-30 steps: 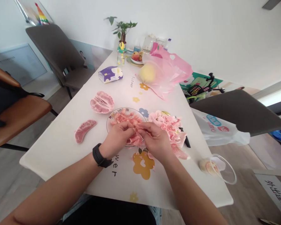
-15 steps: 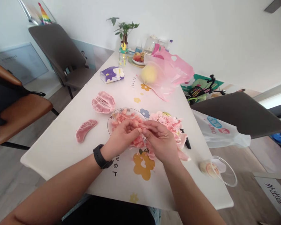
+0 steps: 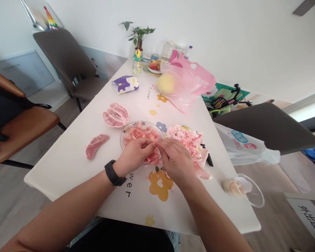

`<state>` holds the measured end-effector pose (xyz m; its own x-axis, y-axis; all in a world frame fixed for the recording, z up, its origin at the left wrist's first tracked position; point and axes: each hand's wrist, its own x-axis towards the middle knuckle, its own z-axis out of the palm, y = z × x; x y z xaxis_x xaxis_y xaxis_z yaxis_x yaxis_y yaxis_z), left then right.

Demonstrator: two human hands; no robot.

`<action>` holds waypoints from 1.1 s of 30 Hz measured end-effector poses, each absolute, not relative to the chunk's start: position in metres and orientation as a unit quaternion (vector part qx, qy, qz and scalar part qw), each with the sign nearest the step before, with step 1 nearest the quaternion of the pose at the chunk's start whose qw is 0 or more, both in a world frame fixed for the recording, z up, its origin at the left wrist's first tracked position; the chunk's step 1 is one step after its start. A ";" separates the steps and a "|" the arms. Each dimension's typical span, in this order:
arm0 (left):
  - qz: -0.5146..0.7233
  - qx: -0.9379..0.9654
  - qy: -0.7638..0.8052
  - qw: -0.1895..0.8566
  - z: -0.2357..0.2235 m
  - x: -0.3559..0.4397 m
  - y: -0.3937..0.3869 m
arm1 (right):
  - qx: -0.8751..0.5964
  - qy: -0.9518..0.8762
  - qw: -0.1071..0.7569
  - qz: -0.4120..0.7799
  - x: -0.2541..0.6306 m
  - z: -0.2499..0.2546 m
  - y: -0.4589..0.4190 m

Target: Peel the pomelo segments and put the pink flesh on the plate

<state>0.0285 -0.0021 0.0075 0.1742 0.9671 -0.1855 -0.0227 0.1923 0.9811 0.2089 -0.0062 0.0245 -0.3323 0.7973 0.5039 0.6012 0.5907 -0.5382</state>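
Head view, mid-frame: left hand (image 3: 133,155) and right hand (image 3: 177,159) pinched over the plate (image 3: 123,142) of pulp (image 3: 139,132), can't tell on what. I'd tug gently, staying low

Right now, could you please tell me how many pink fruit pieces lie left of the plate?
2: the larger chunk near the plate, the curved segment farther left, nearer the camera. The left hand might hide more.

Single head-worn view looks forward and down over white, flower-printed table (image 3: 139,105); bare left hand (image 3: 133,156) and bare right hand (image 3: 177,161) sit near, mid-frame; plain white wall (image 3: 225,38) stands farther off.
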 end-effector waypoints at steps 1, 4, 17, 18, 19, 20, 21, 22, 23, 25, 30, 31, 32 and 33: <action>0.419 0.471 0.481 0.609 0.008 0.028 -0.002 | -0.435 -0.804 0.380 0.140 0.210 0.025 -0.005; 0.421 0.451 0.445 0.649 0.009 0.025 -0.002 | -0.472 -0.743 0.396 0.262 0.215 0.026 0.000; 0.463 0.399 0.398 0.683 0.010 0.021 -0.001 | -0.513 -0.540 0.524 0.414 0.208 0.018 0.010; 0.469 0.393 0.396 0.684 0.010 0.022 -0.001 | -0.498 -0.528 0.536 0.432 0.211 0.016 0.013; 0.474 0.387 0.397 0.684 0.010 0.022 -0.002 | -0.482 -0.524 0.541 0.448 0.213 0.016 0.015; 0.479 0.384 0.401 0.680 0.011 0.023 -0.002 | -0.469 -0.525 0.540 0.461 0.216 0.016 0.016; 0.483 0.385 0.410 0.671 0.011 0.023 -0.002 | -0.460 -0.529 0.536 0.471 0.217 0.016 0.017; 0.487 0.389 0.425 0.657 0.011 0.024 -0.001 | -0.453 -0.533 0.532 0.477 0.218 0.016 0.017; 0.493 0.396 0.444 0.635 0.011 0.023 0.000 | -0.448 -0.536 0.527 0.484 0.218 0.017 0.017; 0.505 0.417 0.490 0.575 0.010 0.021 0.003 | -0.443 -0.536 0.519 0.497 0.216 0.017 0.017; 0.474 0.487 0.579 0.450 0.007 0.014 0.009 | -0.434 -0.530 0.511 0.518 0.211 0.017 0.022; 0.464 0.496 0.583 0.446 0.008 0.013 0.009 | -0.434 -0.537 0.508 0.515 0.210 0.018 0.023; 0.455 0.501 0.580 0.454 0.009 0.014 0.007 | -0.436 -0.548 0.502 0.508 0.209 0.018 0.023; 0.445 0.502 0.570 0.474 0.011 0.015 0.005 | -0.439 -0.562 0.494 0.497 0.208 0.020 0.023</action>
<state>0.0146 0.0050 0.0106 -0.0460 0.9946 -0.0930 0.1508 0.0990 0.9836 0.2083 0.0230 0.0197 -0.1260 0.9848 0.1196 0.0021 0.1208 -0.9927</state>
